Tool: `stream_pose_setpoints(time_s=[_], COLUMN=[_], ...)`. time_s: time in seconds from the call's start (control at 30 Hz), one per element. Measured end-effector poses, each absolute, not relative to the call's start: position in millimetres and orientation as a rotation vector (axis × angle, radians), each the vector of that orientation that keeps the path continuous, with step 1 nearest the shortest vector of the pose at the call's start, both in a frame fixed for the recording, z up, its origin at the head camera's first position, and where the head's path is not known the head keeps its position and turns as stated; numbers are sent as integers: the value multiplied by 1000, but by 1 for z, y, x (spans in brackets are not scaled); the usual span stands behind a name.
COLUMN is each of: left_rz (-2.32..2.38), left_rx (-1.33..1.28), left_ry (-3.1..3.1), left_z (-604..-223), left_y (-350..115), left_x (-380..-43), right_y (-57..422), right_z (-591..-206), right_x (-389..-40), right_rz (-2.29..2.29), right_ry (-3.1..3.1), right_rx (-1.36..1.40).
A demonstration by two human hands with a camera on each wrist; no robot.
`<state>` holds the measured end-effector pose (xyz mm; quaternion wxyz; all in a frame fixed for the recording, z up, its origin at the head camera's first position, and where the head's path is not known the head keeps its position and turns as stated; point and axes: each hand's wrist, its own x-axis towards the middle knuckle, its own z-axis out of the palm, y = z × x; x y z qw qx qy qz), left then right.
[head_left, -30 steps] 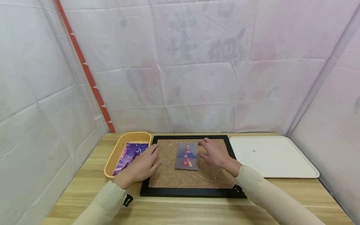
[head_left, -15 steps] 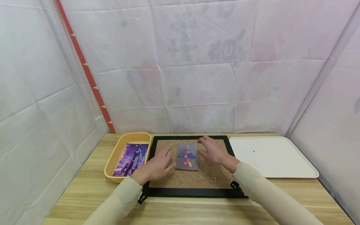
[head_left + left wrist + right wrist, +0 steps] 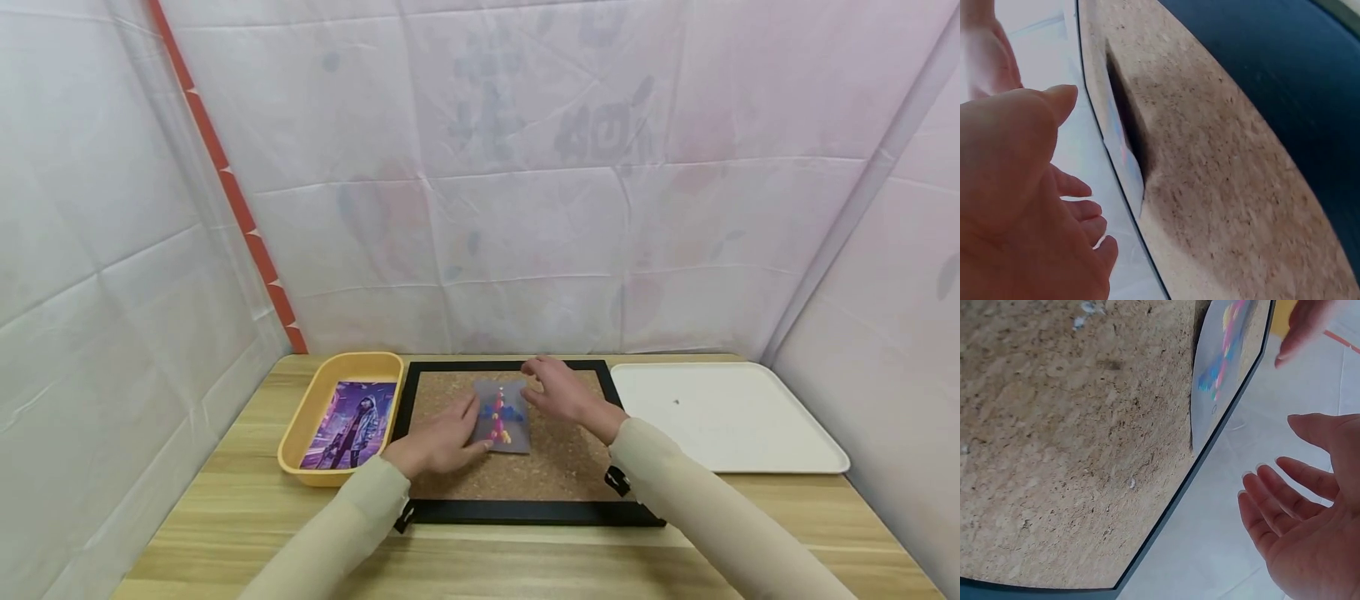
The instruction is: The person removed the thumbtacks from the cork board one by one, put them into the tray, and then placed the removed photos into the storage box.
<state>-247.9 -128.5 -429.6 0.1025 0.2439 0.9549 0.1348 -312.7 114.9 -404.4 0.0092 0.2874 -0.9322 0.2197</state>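
A grey picture card (image 3: 504, 423) with a pink, blue and yellow design lies on a black-framed cork board (image 3: 555, 479). Its edge curls up off the cork in the left wrist view, casting a shadow beneath. My left hand (image 3: 441, 437) is at the card's left edge, fingers relaxed; from the head, contact is hard to judge. Over the card's upper right edge hovers my right hand (image 3: 562, 393), loosely bent. In the right wrist view its fingers (image 3: 1272, 500) hold nothing and stand apart from the card.
Left of the board is a yellow tray (image 3: 300, 429) with a purple printed picture (image 3: 352, 425) of a hooded figure inside. A white tray (image 3: 735, 425) with a small dark speck lies to the right. White cloth walls (image 3: 480, 208) enclose the wooden table (image 3: 480, 558).
My left hand has moved right, from beside the yellow tray to the card's left edge, uncovering the purple picture. The right hand has shifted slightly left and away from me.
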Motion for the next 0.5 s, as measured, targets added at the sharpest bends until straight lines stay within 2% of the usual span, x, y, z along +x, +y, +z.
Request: stream_pose_setpoints(time_s=[0.5], left_rz=[184], left_rx=[562], left_ry=[2721], left_z=[-435], left_y=[-117], left_x=[-260], right_y=[113], right_z=[-407], right_x=[-330], right_rz=[780], right_ry=[-2948], right_rx=[907])
